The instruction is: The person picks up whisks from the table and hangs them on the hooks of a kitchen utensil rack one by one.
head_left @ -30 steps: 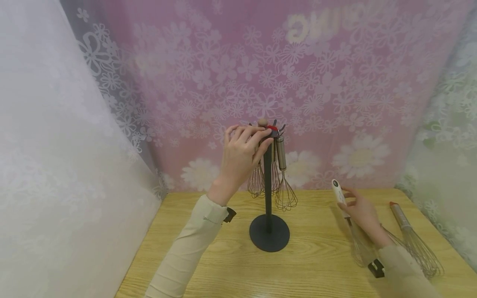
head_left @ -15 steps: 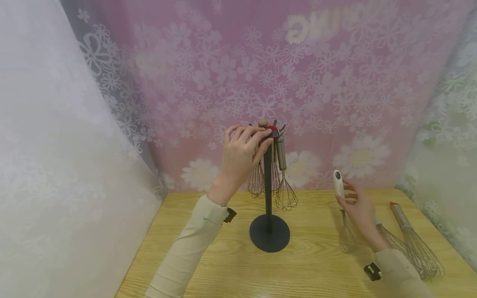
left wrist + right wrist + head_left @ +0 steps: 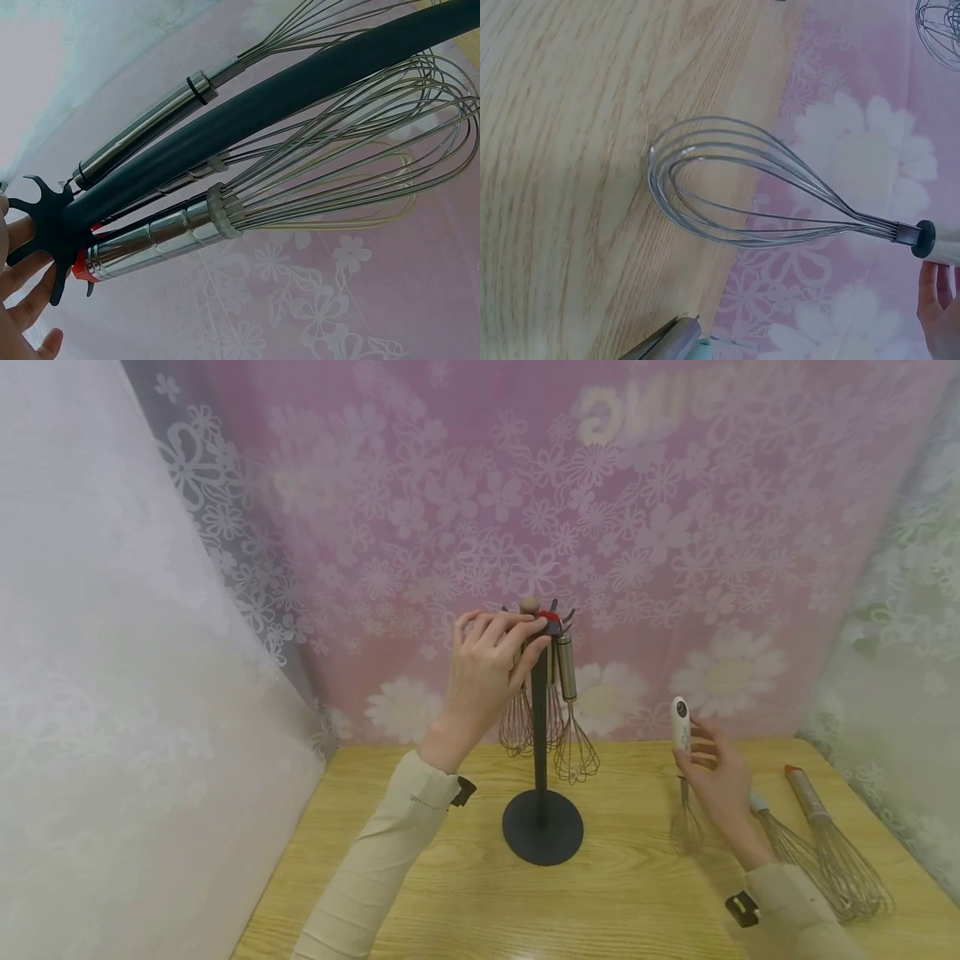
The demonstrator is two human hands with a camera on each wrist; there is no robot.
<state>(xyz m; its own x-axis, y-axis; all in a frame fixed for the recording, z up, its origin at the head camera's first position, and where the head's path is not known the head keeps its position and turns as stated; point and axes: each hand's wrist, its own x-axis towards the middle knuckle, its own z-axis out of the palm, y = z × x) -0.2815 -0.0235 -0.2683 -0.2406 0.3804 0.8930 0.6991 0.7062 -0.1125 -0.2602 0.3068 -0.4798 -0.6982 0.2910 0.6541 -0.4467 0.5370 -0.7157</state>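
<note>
My left hand (image 3: 483, 668) holds the hooked top of a black utensil stand (image 3: 540, 735), its fingers laid over the hooks. Several whisks hang there; a steel-handled whisk (image 3: 567, 668) is on the right side. In the left wrist view, a thick steel-handled whisk (image 3: 154, 240) with a red end hangs nearest the camera. My right hand (image 3: 723, 781) grips a white-handled whisk (image 3: 681, 722) by its handle, right of the stand. This whisk is upright, wires down over the table's back part. The right wrist view shows its wire loops (image 3: 889, 229) and part of the handle.
A whisk with a pale blue handle (image 3: 759, 802) lies on the wooden table (image 3: 420, 893), partly behind my right arm. Beside it lies a larger whisk (image 3: 806, 789) with a red-tipped handle. A pink flowered curtain (image 3: 420, 527) hangs behind the table.
My right hand has raised the white-handled whisk and turned it from slanted to upright, its wires swinging left. The pale blue whisk handle has come into view. My left hand stays on the stand.
</note>
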